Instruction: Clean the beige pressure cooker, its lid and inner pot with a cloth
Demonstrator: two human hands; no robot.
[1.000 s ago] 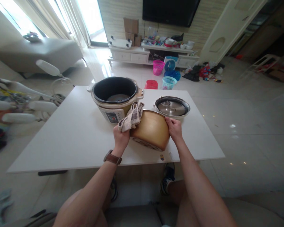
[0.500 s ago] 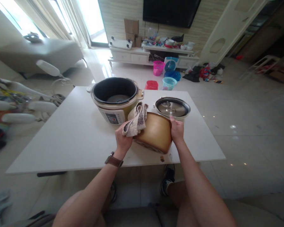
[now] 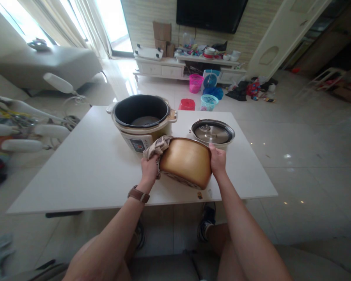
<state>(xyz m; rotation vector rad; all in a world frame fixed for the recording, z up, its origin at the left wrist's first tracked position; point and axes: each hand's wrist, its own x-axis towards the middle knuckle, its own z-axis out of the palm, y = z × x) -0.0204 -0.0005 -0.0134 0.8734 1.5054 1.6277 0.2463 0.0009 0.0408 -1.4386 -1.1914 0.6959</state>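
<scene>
A gold-coloured inner pot [image 3: 187, 162] is tilted above the near part of the white table, its outer wall and part of its base facing me. My right hand [image 3: 218, 159] grips its right side, thumb at the rim. In my left hand [image 3: 150, 168] is a bunched patterned cloth [image 3: 158, 147], pressed against the pot's left side. Behind stands the cooker body [image 3: 137, 136], uncovered, with a dark interior and a front control panel. The cooker lid [image 3: 212, 134] lies upside down behind the pot to the right, its metal inner face up.
The white table [image 3: 76, 175] has small brown bits near its front edge. Beyond it, a red stool [image 3: 187, 104] and a turquoise basket [image 3: 209, 102] stand on the floor. A white lamp-like fixture [image 3: 58, 82] is at the left.
My left hand and the cloth have shifted slightly left and down along the pot's side, uncovering more gold wall. The right hand and pot stay nearly in place.
</scene>
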